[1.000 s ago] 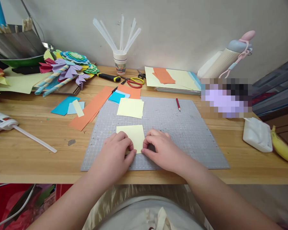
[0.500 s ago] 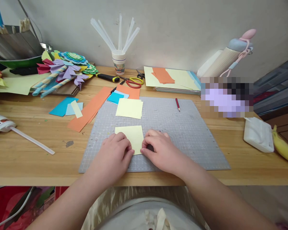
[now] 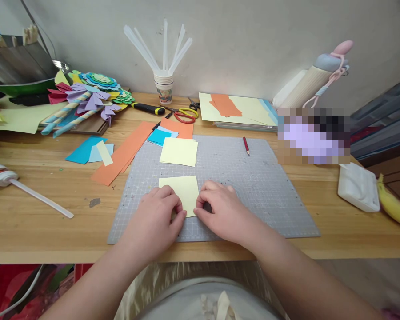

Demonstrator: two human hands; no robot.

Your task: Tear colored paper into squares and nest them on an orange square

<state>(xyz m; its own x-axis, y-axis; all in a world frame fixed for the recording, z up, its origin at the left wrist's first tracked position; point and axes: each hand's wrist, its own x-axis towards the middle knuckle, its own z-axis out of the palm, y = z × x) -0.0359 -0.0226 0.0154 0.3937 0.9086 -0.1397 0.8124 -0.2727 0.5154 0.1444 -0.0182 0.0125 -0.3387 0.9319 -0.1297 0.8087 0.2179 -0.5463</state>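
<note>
A pale yellow sheet of paper [image 3: 188, 192] lies on the grey cutting mat [image 3: 253, 195] between my hands. My left hand [image 3: 160, 213] pinches its lower left part, thumb and fingers close together near the bottom edge. At its lower right corner, the thumb and curled fingers of my right hand [image 3: 220, 204] grip the edge. Just beyond it rests a small stack of pale yellow paper [image 3: 179, 151]. Blue paper pieces [image 3: 159, 137] partly show behind that stack. A short red pencil [image 3: 246, 146] lies on the mat's far right part.
Orange strips [image 3: 123, 153] and blue paper [image 3: 86, 150] lie to the left, near a glue gun [image 3: 0, 174]. Scissors [image 3: 186, 115], a black-and-yellow cutter [image 3: 148, 108] and a cup of glue sticks [image 3: 164, 89] stand behind. A white box [image 3: 358, 186] and banana [image 3: 396, 204] are at right.
The whole view has shifted very slightly. Both hands keep their hold on the yellow paper, with no clear movement of either.
</note>
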